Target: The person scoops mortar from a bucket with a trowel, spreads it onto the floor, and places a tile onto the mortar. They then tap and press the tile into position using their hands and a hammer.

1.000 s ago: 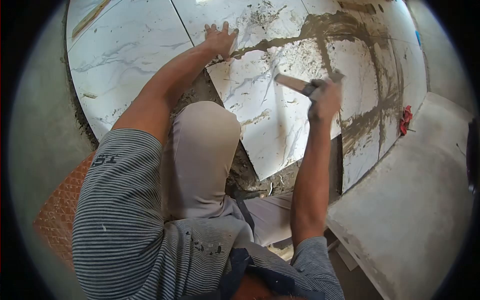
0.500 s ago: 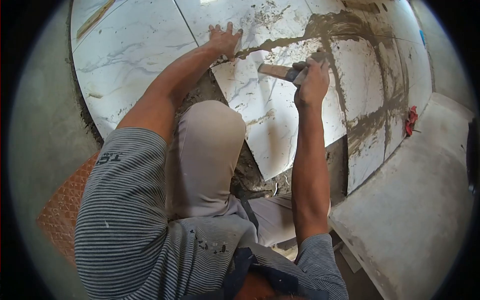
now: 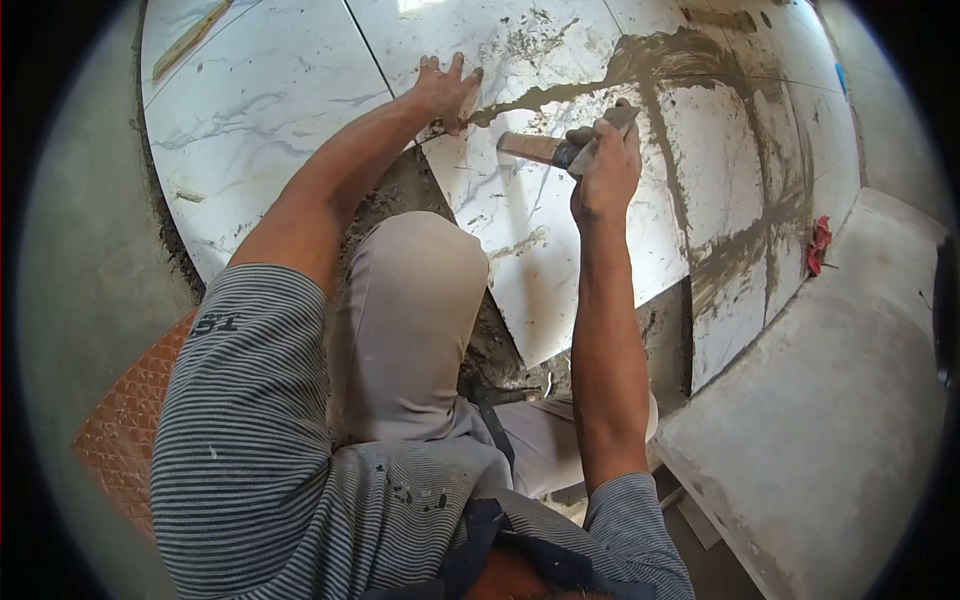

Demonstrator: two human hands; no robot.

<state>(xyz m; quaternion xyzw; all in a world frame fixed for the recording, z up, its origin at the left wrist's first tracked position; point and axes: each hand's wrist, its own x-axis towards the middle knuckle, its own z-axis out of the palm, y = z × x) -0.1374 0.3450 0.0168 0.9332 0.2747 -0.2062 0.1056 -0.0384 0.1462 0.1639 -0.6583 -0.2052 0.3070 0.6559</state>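
My left hand lies on a white marble-patterned tile, fingers spread, close to a mortar-smeared joint. In my right hand is a trowel, gripped around its blade and neck. Its wooden handle points left over a white tile, and a grey end of the blade shows above my fingers. That tile has dried smudges on it, and its near edges border rough dark bedding. Brown wet mortar streaks the joints above and to the right of my right hand.
A strip of wood lies on the tiles at upper left. At right are a red scrap and a grey concrete slab. A brown patterned tile rests beside me at left. My bent knee is near the tile's edge.
My right hand and the trowel have shifted a little left and down over the tile. The left hand stays nearly in place on its tile.
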